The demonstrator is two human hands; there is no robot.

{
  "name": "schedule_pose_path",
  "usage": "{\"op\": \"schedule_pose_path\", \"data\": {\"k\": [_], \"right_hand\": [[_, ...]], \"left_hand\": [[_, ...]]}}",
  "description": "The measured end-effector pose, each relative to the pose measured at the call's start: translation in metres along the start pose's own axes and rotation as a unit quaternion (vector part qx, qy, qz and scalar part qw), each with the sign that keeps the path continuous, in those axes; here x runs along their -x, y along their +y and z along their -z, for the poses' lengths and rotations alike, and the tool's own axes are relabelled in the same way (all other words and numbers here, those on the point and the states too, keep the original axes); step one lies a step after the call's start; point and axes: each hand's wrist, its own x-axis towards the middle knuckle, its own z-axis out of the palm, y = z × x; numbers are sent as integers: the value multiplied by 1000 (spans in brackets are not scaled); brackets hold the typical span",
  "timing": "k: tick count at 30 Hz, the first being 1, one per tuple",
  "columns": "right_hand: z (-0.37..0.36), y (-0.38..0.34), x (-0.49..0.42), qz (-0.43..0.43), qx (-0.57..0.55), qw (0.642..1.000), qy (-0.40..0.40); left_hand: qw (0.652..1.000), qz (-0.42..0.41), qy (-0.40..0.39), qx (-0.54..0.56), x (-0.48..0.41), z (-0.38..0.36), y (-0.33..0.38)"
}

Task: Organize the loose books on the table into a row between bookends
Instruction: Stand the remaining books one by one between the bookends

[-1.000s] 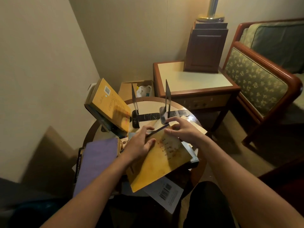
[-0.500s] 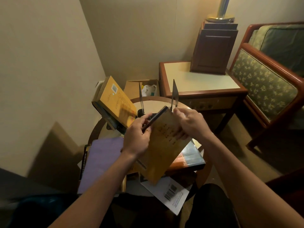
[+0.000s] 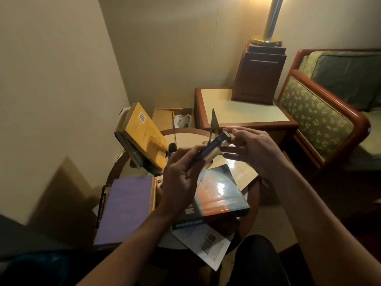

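Observation:
My left hand (image 3: pixel 181 178) and my right hand (image 3: pixel 251 149) hold a thin yellow book (image 3: pixel 212 150) edge-on above the round table (image 3: pixel 115 172), its dark spine up. Just behind it stand two metal bookends (image 3: pixel 213 125), a left one (image 3: pixel 174 131) and a right one, with a gap between them. Two books with a yellow cover (image 3: pixel 144 137) lean at the left of the bookends. A glossy blue and orange book (image 3: pixel 222 195) lies flat under my hands. A purple book (image 3: pixel 125 207) lies on a pile at the near left.
A white sheet with a barcode (image 3: pixel 206 242) hangs over the table's near edge. Behind the table are a cardboard box (image 3: pixel 162 116) and a wooden side table (image 3: pixel 243 114) with a lamp base (image 3: pixel 259 75). An upholstered armchair (image 3: pixel 321 116) stands at the right. Walls close in on the left.
Both hands have lifted the thin yellow book off the pile and turned it from flat to edge-on, bringing it up toward the bookends. The glossy book beneath is now uncovered.

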Motion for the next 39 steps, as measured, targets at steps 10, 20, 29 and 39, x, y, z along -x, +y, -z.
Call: {"op": "schedule_pose_path", "data": {"k": [10, 20, 29, 39], "right_hand": [[18, 8, 13, -16, 109, 991, 78], [32, 43, 15, -68, 197, 973, 96], [38, 65, 13, -143, 144, 976, 73], [5, 15, -7, 88, 286, 954, -28]], "left_hand": [[997, -17, -70, 18, 23, -33, -5], [988, 58, -140, 27, 41, -50, -36], [981, 67, -182, -5, 38, -49, -44], [980, -22, 2, -197, -37, 61, -72]]}}
